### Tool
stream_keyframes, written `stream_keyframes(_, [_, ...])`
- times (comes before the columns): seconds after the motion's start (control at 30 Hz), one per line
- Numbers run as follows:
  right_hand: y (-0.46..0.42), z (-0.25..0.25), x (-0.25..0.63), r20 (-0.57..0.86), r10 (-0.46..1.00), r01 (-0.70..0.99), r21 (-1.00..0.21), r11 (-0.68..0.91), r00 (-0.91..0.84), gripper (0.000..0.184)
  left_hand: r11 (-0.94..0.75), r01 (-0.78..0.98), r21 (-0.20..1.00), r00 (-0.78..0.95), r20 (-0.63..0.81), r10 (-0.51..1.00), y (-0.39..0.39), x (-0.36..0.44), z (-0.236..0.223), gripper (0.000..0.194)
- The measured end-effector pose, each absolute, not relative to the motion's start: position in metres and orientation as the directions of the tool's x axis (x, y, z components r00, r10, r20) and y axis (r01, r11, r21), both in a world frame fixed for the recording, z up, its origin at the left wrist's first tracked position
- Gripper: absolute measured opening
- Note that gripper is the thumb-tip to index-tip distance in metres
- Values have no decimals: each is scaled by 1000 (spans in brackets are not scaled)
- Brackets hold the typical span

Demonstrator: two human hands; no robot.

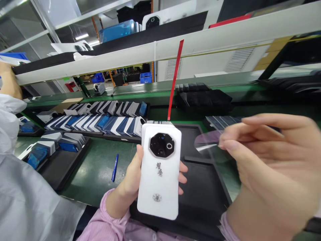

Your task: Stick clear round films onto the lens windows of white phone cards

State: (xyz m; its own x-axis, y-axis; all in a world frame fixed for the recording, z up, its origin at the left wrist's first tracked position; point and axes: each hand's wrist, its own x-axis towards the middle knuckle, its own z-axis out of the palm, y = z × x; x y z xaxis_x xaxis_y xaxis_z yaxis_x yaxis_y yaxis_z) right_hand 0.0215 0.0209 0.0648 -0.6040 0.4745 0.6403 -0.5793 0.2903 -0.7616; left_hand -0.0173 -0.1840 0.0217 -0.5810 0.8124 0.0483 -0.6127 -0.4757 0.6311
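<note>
- Standing far left, a co-worker point(32, 187) in a grey smock.
- Lower left, a green worktop point(100, 167) with a slim blue pen point(114, 168).
- Lower centre, the left hand point(131, 179), fingers wrapped round a white rectangular phone back point(165, 187).
- Upper centre, a red strip point(176, 75) across a white rail point(120, 60).
- Right, the blurred right hand point(271, 160), fingertips pinching clear plastic film point(207, 140).

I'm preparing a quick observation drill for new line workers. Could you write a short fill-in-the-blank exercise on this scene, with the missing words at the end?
1. The left hand holds a phone panel coloured ____.
2. The right hand pinches a clear film to the picture's ____ of that panel.
3. The pen lying on the green bench is ____.
4. The strip below the shelf edge is ____.

Missing words: white; right; blue; red.
</note>
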Motion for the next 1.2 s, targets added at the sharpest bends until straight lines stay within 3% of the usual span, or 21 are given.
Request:
stream_keyframes(0.17, [28,69,-3,559,345,-560,-822,107,-754,37,-413,-615,671,-567,-12,824,-174,-41,15,87])
stream_keyframes(0.27, [28,65,-13,524,264,-524,-849,77,-810,40,-382,-638,668,-531,-23,847,-170,-46,8,83])
stream_keyframes(0.87, [38,56,-29,501,22,-483,-843,238,-865,59,-266,-680,683,-457,-111,883,-162,-68,-4,78])
stream_keyframes(1.2, [32,56,-27,480,2,-462,-845,270,-877,64,-265,-691,673,-443,-105,890,-160,-68,-5,79])
